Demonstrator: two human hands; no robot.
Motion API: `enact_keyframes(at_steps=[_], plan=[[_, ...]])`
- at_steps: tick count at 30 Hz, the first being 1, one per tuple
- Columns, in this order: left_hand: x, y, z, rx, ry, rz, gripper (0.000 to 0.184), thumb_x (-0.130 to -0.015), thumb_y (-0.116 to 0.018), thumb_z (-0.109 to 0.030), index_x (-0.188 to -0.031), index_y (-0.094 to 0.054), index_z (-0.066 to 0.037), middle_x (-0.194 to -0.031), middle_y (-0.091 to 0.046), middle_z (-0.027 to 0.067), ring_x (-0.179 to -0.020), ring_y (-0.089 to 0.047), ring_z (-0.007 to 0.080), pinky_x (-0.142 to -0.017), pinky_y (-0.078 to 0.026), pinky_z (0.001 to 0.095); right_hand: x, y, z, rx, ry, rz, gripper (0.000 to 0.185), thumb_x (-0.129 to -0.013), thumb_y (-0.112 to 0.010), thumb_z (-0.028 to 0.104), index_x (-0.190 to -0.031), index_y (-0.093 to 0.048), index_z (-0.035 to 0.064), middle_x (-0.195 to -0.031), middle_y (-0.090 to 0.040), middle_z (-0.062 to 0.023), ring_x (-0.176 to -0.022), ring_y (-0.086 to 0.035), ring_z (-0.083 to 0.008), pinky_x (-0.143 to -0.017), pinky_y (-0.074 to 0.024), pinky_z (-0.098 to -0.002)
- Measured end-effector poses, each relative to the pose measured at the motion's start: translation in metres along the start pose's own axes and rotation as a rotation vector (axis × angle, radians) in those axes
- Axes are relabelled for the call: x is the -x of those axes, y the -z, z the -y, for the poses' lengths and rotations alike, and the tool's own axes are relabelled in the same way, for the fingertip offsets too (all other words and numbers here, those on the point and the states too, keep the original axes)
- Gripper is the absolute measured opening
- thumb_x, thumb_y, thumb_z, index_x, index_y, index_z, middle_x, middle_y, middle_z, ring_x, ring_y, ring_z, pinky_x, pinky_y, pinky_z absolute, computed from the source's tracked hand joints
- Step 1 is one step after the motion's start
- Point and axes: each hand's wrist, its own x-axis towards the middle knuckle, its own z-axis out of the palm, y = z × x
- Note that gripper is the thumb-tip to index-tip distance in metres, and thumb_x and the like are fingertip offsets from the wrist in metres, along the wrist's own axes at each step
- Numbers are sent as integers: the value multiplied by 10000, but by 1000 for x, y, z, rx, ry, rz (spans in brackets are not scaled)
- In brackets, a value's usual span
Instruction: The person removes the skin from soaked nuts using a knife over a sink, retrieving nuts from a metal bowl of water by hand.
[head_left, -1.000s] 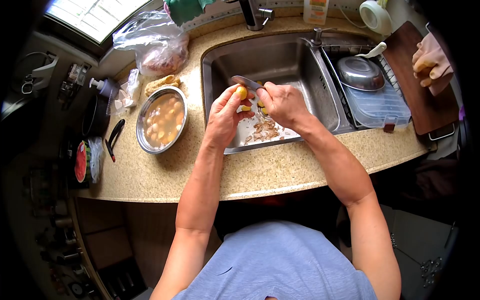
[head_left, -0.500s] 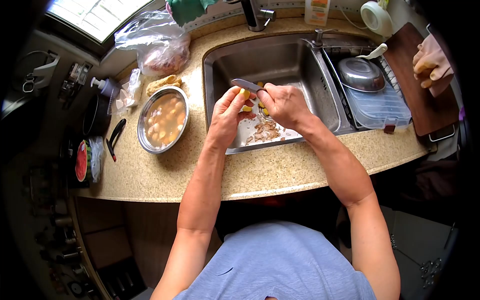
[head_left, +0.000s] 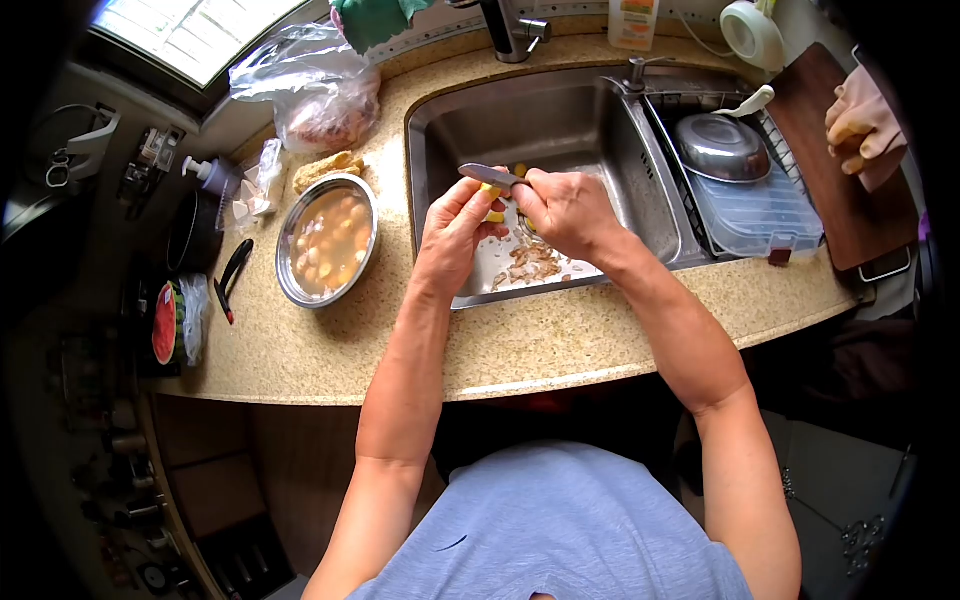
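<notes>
One yellow chunk (head_left: 490,189) (shape hard to tell), pinched in left hand (head_left: 452,232), right hand (head_left: 572,208) curled round a knife (head_left: 484,175)

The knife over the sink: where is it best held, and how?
I'd hold the knife by its handle, from the right. Its blade points left, by the yellow piece in the left hand, so coming from there would likely mean touching the blade. The right hand closes round the handle, hiding most of it; a closed grip like that looks steadiest.
</notes>
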Motion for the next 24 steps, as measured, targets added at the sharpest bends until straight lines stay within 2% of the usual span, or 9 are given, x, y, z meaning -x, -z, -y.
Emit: enact_keyframes(at_steps=[4,6,9,13,17,22,24], plan=[[1,0,2,12,9,-8,333,-1044,-534,-186,-1342,-574,-43,-1173,-650,43,-1007,-576,108,-778,-539,304,-1,1,0,69,-93,15,322,-977,-528,312,-788,-620,68,-665,-664,-168,-634,-675,-371,-578,-536,-465],[0,0,0,71,-1,26,340,-1048,-524,-192,-1352,-564,-44,-1180,-649,51,-1010,-577,111,-777,-540,305,-2,4,5,-133,-56,-48,320,-978,-529,316,-796,-625,71,-664,-661,-171,-649,-677,-373,-586,-534,-466],[1,2,0,128,1,49,352,-1054,-507,-204,-1364,-550,-42,-1194,-648,68,-1015,-589,126,-771,-545,310,0,-5,1,-36,-114,-13,312,-979,-531,309,-807,-629,68,-667,-657,-181,-664,-674,-385,-593,-527,-477],[0,0,-1,131,9,33,356,-1061,-488,-216,-1365,-543,-38,-1212,-644,96,-1000,-636,159,-755,-558,314,-2,2,3,-79,-207,14,306,-980,-529,299,-809,-627,64,-674,-656,-192,-672,-669,-398,-592,-521,-491],[-2,-1,-1,166,42,44,343,-1045,-531,-199,-1341,-564,-29,-1198,-653,111,-980,-664,169,-767,-568,313,-3,3,3,-103,-205,1,312,-979,-528,298,-801,-617,57,-686,-658,-197,-676,-667,-407,-594,-523,-496],[-1,3,1,138,-50,-128,359,-921,-688,-22,-1274,-622,-26,-1123,-689,75,-978,-675,159,-832,-564,296,-2,1,-1,-19,-160,-1,304,-976,-534,299,-805,-612,60,-699,-664,-190,-674,-669,-400,-594,-525,-499],[-1,8,2,170,-32,-142,359,-894,-698,21,-1246,-639,-21,-1100,-698,59,-976,-676,155,-850,-558,286,-1,-2,-1,6,-65,-70,281,-972,-557,257,-780,-603,57,-644,-630,-163,-591,-638,-364,-535,-483,-457]])
